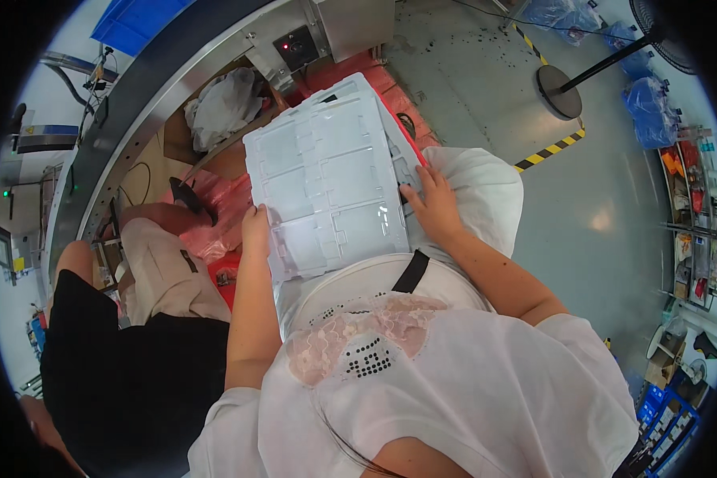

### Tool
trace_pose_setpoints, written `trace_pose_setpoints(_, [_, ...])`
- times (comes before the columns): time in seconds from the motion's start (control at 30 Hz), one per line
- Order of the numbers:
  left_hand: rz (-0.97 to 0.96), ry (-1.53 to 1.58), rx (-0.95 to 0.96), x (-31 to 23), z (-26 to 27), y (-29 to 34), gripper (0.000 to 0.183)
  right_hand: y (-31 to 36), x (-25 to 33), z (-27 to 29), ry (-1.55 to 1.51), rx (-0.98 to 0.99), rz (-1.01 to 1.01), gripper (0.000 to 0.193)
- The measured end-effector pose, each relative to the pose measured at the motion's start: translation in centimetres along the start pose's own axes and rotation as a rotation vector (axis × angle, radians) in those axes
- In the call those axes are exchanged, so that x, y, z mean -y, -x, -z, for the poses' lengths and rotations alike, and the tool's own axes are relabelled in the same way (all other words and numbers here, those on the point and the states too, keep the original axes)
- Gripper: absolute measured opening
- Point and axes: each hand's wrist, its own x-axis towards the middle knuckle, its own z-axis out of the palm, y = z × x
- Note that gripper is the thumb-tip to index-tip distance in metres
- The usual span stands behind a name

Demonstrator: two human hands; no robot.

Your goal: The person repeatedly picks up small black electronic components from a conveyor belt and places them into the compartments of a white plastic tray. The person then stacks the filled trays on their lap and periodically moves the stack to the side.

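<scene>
Tray (319,179): white moulded plastic, looks propped on the lap (478,187) between both hands, with a red strip (405,130) along its right side
Left hand (255,231): at the left edge, some fingers hidden, so can't tell how closed that grip is
Right hand (438,209): fingers loosely spread by the right edge, thumb apart from them; can't tell if the grip's pinching anything
Handling tip: imo support both sides evenly so it doesn't twist, and mind your fingertips near that red strip
Neighbour: person in black (131,382) close on the left, so elbows in
</scene>
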Motion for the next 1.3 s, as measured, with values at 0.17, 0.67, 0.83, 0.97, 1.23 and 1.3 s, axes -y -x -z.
trace_pose_setpoints(0.17, [0.017,0.034,-0.001,-1.3,-0.6,-1.6,0.024,-1.8,0.1,0.2,-0.146,0.078,-0.196,0.051])
trace_pose_setpoints(0.67, [0.057,0.279,0.043,-1.6,1.0,-3.0,0.019,-5.6,-1.4,0.3,-0.251,0.141,-0.183,0.039])
trace_pose_setpoints(0.83, [0.051,0.273,-0.018,-1.8,-2.1,2.0,0.028,-2.4,-3.5,-0.6,-0.211,0.088,-0.173,0.043])
trace_pose_setpoints(0.97, [0.097,0.344,0.014,-3.3,-4.0,4.6,0.031,-3.4,-2.0,0.7,-0.519,0.177,-0.375,0.047])
trace_pose_setpoints(1.23, [-0.077,0.108,-0.16,-0.5,-7.0,1.5,0.029,-6.4,-1.6,1.0,0.001,0.342,-0.356,0.046])
trace_pose_setpoints(1.3, [-0.047,0.168,-0.121,0.0,-7.0,0.4,0.029,-7.8,-1.0,1.9,-0.003,0.464,-0.456,0.044])
